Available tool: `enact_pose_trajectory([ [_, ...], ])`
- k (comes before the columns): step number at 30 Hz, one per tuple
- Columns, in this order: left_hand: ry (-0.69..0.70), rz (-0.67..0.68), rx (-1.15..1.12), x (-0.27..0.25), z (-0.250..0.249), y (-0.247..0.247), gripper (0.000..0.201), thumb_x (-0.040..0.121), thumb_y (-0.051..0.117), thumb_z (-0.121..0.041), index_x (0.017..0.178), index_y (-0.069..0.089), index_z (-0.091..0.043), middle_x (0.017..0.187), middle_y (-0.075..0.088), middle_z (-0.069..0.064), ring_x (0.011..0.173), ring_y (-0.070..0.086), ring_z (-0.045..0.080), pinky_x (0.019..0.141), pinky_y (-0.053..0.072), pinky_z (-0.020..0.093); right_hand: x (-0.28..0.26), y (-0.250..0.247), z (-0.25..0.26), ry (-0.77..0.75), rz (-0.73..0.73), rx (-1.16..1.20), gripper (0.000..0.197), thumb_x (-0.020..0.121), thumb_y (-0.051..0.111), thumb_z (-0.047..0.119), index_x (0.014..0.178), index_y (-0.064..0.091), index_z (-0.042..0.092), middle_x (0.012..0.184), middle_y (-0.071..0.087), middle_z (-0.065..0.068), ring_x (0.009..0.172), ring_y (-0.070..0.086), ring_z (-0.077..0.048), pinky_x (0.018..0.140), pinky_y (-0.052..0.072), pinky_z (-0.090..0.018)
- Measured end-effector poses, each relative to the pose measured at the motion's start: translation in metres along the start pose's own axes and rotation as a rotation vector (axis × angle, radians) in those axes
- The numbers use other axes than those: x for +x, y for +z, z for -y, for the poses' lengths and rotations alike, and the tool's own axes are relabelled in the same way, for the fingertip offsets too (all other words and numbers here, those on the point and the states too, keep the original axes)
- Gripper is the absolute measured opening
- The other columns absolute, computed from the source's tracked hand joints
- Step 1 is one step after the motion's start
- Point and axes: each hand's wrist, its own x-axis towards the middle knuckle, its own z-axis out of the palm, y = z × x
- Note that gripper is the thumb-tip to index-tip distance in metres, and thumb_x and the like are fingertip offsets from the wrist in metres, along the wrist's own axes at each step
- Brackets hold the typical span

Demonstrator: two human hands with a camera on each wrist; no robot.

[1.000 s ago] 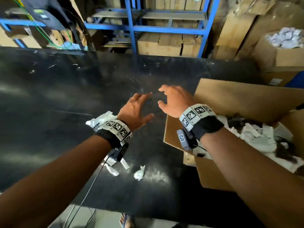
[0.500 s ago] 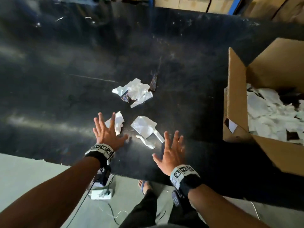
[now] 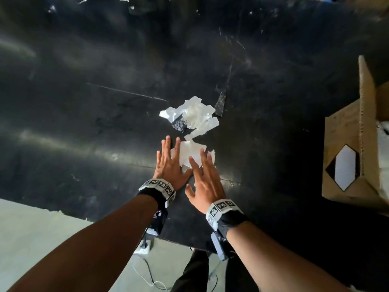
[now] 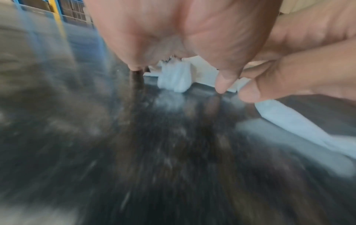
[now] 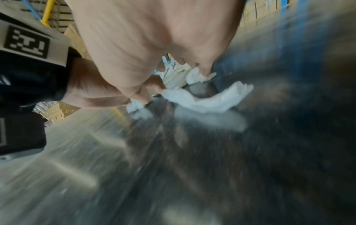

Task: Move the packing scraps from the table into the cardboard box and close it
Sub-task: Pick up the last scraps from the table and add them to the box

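Observation:
White paper scraps [image 3: 189, 153] lie on the black table [image 3: 84, 102] between my two hands. My left hand [image 3: 169, 163] lies flat with straight fingers at the scraps' left edge. My right hand [image 3: 205, 175] lies flat at their right edge, fingers straight and spread. A second heap of white and silvery scraps [image 3: 190, 114] sits just beyond the fingertips. The open cardboard box [image 3: 347, 144] stands at the right edge with white scraps inside. In the blurred wrist views, white scraps [image 4: 174, 79] [image 5: 204, 99] lie ahead of my fingers.
A dark sliver of scrap [image 3: 220, 103] lies right of the far heap. The table's near edge [image 3: 73, 213] runs just behind my wrists, with a grey floor, a white power strip [image 3: 144, 247] and a cable below. One box flap [image 3: 367, 114] stands upright.
Both hands slid forward and inward on the table, drawing the loose near scraps together between them. The head view dropped closer to the table.

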Motion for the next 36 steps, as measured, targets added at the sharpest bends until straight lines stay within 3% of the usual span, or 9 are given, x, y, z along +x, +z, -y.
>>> enact_pose_trajectory([
  [3,0.050,-0.055,0.010,0.021,0.002,-0.022,0.113,0.074,0.068,-0.054,0.159,0.000,-0.025,0.167,-0.008,0.009,0.154,-0.006,0.030,0.123,0.011,0.054,0.014,-0.030,-0.014,0.009,-0.062,-0.036,0.091,0.073,0.069,0.049,0.153,0.030,0.028,0.168,0.001,-0.009,0.154,0.008,-0.032,0.114,0.034,-0.053],
  [7,0.179,-0.093,0.106,0.060,0.002,-0.057,0.117,0.069,0.073,-0.067,0.158,0.011,-0.026,0.165,0.002,0.010,0.150,0.017,0.036,0.120,0.025,0.053,0.059,-0.068,-0.042,0.054,-0.075,-0.066,0.093,0.069,0.071,0.059,0.149,0.032,0.031,0.166,0.010,-0.008,0.151,0.018,-0.030,0.112,0.036,-0.051],
  [12,0.207,0.051,0.250,0.117,-0.003,-0.068,0.121,0.067,0.062,-0.084,0.159,0.004,-0.031,0.167,-0.010,0.006,0.154,0.001,0.032,0.123,0.014,0.055,0.157,-0.099,-0.071,0.172,0.011,-0.108,0.090,0.078,0.070,0.059,0.152,0.027,0.033,0.168,0.004,-0.006,0.154,0.010,-0.029,0.118,0.027,-0.055],
  [17,0.180,0.212,0.223,0.137,0.003,-0.050,0.121,0.069,0.060,-0.084,0.159,-0.001,-0.032,0.167,-0.010,0.002,0.154,-0.005,0.028,0.123,0.010,0.055,0.231,-0.097,-0.084,0.228,0.200,-0.114,0.096,0.085,0.060,0.068,0.160,0.010,0.033,0.169,-0.002,-0.004,0.155,0.000,-0.029,0.123,0.016,-0.053],
  [21,0.257,0.266,0.132,0.121,0.006,-0.053,0.125,0.068,0.066,-0.079,0.159,0.000,-0.027,0.168,-0.001,0.002,0.154,-0.002,0.023,0.124,0.010,0.049,0.213,-0.088,-0.067,-0.051,0.304,-0.107,0.094,0.088,0.062,0.061,0.160,0.012,0.030,0.169,0.010,0.001,0.155,0.006,-0.023,0.125,0.013,-0.044],
  [24,0.306,0.327,0.158,0.101,0.013,-0.065,0.134,0.062,0.070,-0.081,0.159,-0.005,-0.029,0.168,-0.005,-0.001,0.154,-0.004,0.019,0.124,0.009,0.047,0.180,-0.084,-0.057,-0.186,0.344,-0.098,0.104,0.078,0.068,0.065,0.159,0.011,0.034,0.169,0.011,0.003,0.155,0.009,-0.021,0.125,0.015,-0.046],
  [27,0.354,0.388,0.235,0.080,0.028,-0.067,0.142,0.052,0.068,-0.088,0.158,-0.008,-0.032,0.167,-0.007,-0.004,0.153,-0.007,0.018,0.124,0.010,0.048,0.147,-0.078,-0.055,-0.228,0.419,-0.148,0.128,0.059,0.067,0.083,0.158,-0.004,0.042,0.169,-0.003,0.000,0.155,-0.003,-0.024,0.125,0.009,-0.051],
  [31,0.384,0.416,0.286,0.061,0.038,-0.066,0.147,0.047,0.073,-0.086,0.158,-0.008,-0.034,0.167,-0.012,-0.003,0.153,-0.009,0.020,0.124,0.009,0.047,0.099,-0.069,-0.057,-0.358,0.464,-0.331,0.159,0.034,0.064,0.098,0.154,-0.024,0.041,0.164,-0.027,-0.008,0.151,-0.023,-0.036,0.121,-0.003,-0.061],
  [36,0.390,0.403,0.298,0.058,0.040,-0.057,0.146,0.047,0.081,-0.078,0.158,-0.004,-0.035,0.166,-0.015,-0.005,0.153,-0.013,0.021,0.122,0.010,0.048,0.080,-0.053,-0.062,-0.421,0.461,-0.419,0.162,0.036,0.074,0.090,0.155,-0.022,0.037,0.163,-0.030,-0.013,0.149,-0.026,-0.040,0.120,-0.001,-0.066],
])
